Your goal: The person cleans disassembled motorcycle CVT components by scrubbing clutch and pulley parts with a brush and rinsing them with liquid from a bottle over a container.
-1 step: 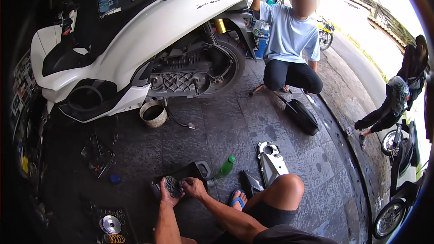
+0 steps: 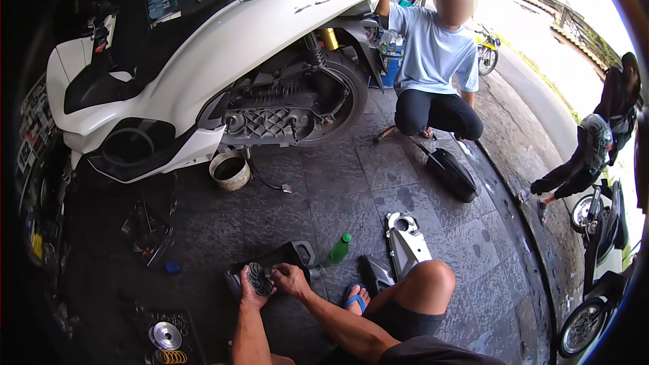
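Note:
Fingers wrapped around its side, my left hand (image 2: 249,293) holds a round, dark metal part with a ribbed or finned face (image 2: 259,276). My right hand (image 2: 292,280) is closed in a pinch at the right edge of that part. Whatever sits between its fingers is too small to make out. Both hands are over a black plastic tray-like container (image 2: 282,253) on the floor. A green plastic bottle (image 2: 341,249) stands just right of the container.
A white scooter (image 2: 270,27) with its rear drive side exposed stands ahead, a dirty bucket (image 2: 230,174) beneath it. Right of the bottle lies a silver metal cover (image 2: 409,247). A metal disc (image 2: 166,335) and yellow spring (image 2: 170,357) lie lower left. Another person (image 2: 436,61) squats beyond.

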Tool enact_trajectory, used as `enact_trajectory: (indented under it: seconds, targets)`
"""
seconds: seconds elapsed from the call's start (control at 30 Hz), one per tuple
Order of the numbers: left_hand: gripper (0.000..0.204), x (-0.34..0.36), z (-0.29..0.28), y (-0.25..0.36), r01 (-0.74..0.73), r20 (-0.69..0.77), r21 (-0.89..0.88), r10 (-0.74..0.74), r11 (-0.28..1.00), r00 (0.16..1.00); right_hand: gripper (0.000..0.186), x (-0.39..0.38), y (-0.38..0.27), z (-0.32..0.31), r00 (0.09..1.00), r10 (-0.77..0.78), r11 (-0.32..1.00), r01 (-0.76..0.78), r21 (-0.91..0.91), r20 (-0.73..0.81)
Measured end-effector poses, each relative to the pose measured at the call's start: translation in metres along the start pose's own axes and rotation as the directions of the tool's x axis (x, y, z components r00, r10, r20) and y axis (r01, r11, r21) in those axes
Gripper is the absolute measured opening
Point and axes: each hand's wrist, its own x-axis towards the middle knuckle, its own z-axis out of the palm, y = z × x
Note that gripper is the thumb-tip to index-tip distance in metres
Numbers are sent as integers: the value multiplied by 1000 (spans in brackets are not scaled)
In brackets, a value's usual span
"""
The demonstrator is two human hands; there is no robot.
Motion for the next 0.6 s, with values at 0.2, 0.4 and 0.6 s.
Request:
enact_trajectory:
  seconds: [0.2,0.4,0.6]
  targets:
    - [56,-13,15,1,-42,90,15,41,999,995,29,5,-10,-19,973,231,949,-228,218,11]
    - [57,-7,0,2,-146,94,-102,156,984,983,35,-5,-5,-17,985,86,947,-128,-296,-152]
    - [58,-11,-5,-1,-148,6,-155,151,977,989,39,-4,28,-8,968,249,769,-185,-612,20]
